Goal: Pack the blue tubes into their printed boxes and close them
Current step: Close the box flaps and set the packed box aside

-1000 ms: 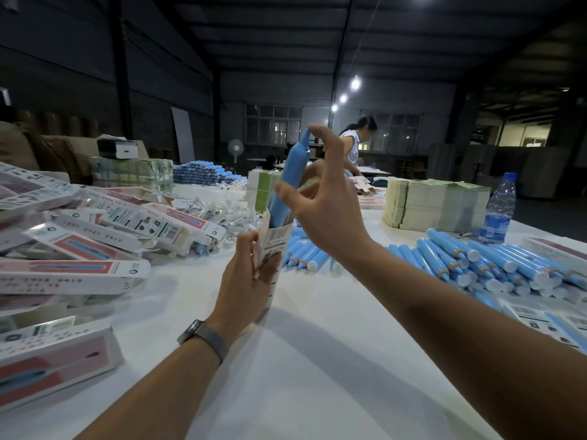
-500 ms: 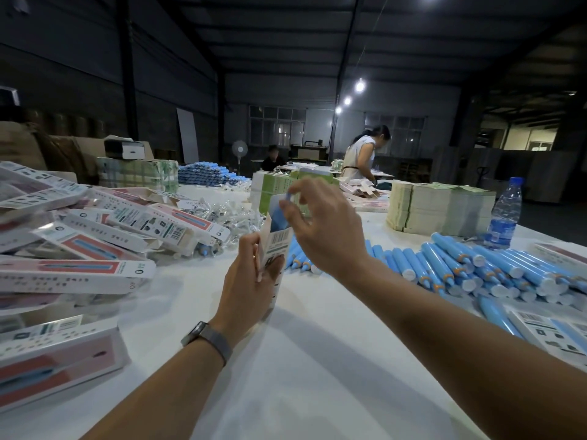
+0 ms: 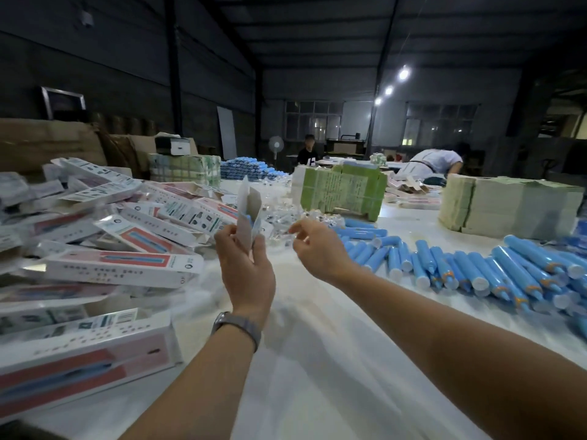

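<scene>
My left hand [image 3: 246, 268] grips a printed box [image 3: 249, 214] upright above the table, its top flaps standing open. The blue end of a tube [image 3: 247, 217] shows inside the mouth of the box. My right hand [image 3: 317, 249] hovers just right of the box, fingers loosely curled, holding nothing that I can make out. Several loose blue tubes [image 3: 460, 265] with white caps lie in a row on the right of the white table [image 3: 317, 360]. A heap of filled pink-and-white boxes [image 3: 120, 268] covers the left side.
Green stacks of flat cartons [image 3: 343, 192] and a pale stack [image 3: 508, 208] stand behind the tubes. Clear plastic bits [image 3: 286, 217] lie mid-table. More blue tubes [image 3: 247, 168] are piled far back. Two people work at the far end, one seated [image 3: 307, 150], one bent over [image 3: 435, 160].
The tube has gone down into the box, and my right hand has let go and drawn back to the right. The view has swung left.
</scene>
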Motion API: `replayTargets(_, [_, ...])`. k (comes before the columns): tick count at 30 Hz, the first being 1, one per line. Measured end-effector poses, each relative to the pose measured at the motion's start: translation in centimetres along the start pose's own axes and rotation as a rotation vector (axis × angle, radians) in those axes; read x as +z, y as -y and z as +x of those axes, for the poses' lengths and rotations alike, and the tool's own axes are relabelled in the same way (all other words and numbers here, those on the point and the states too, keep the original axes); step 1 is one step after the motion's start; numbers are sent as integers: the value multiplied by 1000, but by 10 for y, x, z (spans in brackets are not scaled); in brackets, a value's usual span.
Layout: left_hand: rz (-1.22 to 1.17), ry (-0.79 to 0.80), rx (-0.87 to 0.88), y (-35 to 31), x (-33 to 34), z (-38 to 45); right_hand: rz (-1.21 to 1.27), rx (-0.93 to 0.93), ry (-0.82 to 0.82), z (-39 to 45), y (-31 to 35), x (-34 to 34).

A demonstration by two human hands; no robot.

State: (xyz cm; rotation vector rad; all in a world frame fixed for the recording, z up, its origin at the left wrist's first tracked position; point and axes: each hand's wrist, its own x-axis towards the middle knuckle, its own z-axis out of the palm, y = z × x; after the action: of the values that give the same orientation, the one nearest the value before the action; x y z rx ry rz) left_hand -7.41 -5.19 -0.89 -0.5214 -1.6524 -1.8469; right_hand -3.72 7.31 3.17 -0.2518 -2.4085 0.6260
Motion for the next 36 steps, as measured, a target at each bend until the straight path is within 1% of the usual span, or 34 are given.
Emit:
replayTargets(3, [18, -73, -60, 10, -4, 9, -221, 77, 258, 29, -14, 34])
replayTargets(5, [10, -90, -100, 14, -5, 12, -354, 85, 338, 49, -19, 52])
replayTargets(8, [13, -95, -100, 18, -4, 12, -569, 65, 342, 75, -26, 73])
replayTargets(11, [32, -92, -39, 20, -3, 12, -727, 70, 343, 92, -36, 84])
replayTargets(13, [46, -67, 4, 22, -4, 11, -792, 33, 313, 99, -45, 88])
replayTargets(15, [60, -43, 27, 25, -4, 12, -756, -32, 264, 102, -51, 90])
replayTargets(17, [61, -19, 24, 26, -5, 12, -614, -64, 230, 101, -49, 88])
replayTargets(19, [39, 19, -3, 25, -5, 10, -337, -62, 125, 97, -38, 79])
replayTargets(23, [-7, 88, -9, 18, -4, 7, 311, -131, -215, 73, 10, 24])
replayTargets(25, [-7, 100, 23, 14, -4, 6, 617, -181, -318, 47, 34, -14])
replayTargets(27, [4, 116, 36, 13, -4, 4, 803, -252, -392, 18, 50, -47])
replayTargets(28, [2, 124, 32, 12, -4, 2, 831, -294, -412, 4, 57, -59])
replayTargets(30, [-9, 146, 30, 7, -1, -2, 743, -384, -430, -19, 67, -75])
replayTargets(32, [-28, 192, 61, 0, 3, -9, 555, -472, -446, -33, 70, -81])
replayTargets(36, [-53, 320, 81, -9, 5, -22, 182, -637, -549, -40, 63, -86])
